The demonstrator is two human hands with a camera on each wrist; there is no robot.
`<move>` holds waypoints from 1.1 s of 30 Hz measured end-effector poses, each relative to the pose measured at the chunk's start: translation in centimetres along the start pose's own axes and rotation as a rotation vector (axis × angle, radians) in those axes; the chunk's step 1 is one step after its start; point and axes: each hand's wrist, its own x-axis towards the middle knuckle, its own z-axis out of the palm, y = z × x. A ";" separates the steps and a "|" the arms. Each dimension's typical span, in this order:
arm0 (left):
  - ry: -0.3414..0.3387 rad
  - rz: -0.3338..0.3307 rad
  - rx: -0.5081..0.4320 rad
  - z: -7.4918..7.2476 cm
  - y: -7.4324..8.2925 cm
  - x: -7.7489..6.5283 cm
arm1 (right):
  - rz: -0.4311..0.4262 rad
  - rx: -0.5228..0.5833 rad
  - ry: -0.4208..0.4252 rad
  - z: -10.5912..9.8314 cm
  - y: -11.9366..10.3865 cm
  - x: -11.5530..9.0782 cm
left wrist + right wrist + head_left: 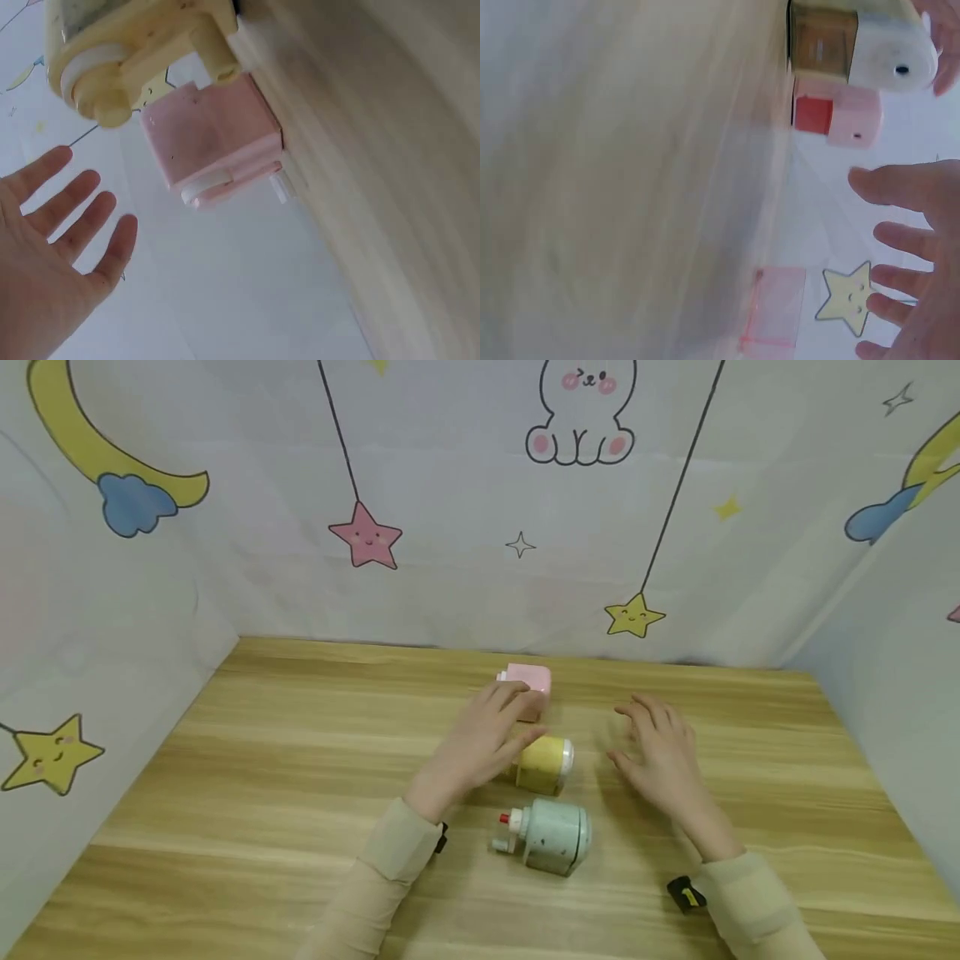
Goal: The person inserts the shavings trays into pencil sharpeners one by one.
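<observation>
Three crank pencil sharpeners lie in a row on the wooden table. The pink sharpener point(529, 678) is at the back, the yellow sharpener point(542, 765) in the middle and the pale green sharpener point(557, 833) in front, its crank toward the left. My left hand point(476, 739) hovers over the yellow one's left side, partly covering it and the pink one. In the left wrist view its fingers are spread and hold nothing. My right hand point(663, 760) is in the air right of the yellow sharpener, apart from it, with fingers loosely bent and nothing in them.
Behind the wooden table point(300, 727) hangs a white cloth wall point(465, 585) printed with stars, and similar walls stand at both sides. Black bands point(686, 893) sit by the wrists. A faint pink see-through rectangle point(776, 307) shows low in the right wrist view; I cannot tell what it is.
</observation>
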 end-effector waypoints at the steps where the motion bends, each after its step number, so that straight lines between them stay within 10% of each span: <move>1: 0.015 -0.014 0.010 -0.2 -0.1 0.2 | 0.012 -0.008 -0.013 -0.1 0.2 0.1; 13: -0.081 -0.066 0.039 -0.4 -2.0 2.5 | 0.091 -0.012 -0.221 0.0 2.3 0.3; 33: -0.205 -0.098 -0.046 1.3 -3.0 3.9 | 0.126 0.005 -0.341 0.2 3.5 0.5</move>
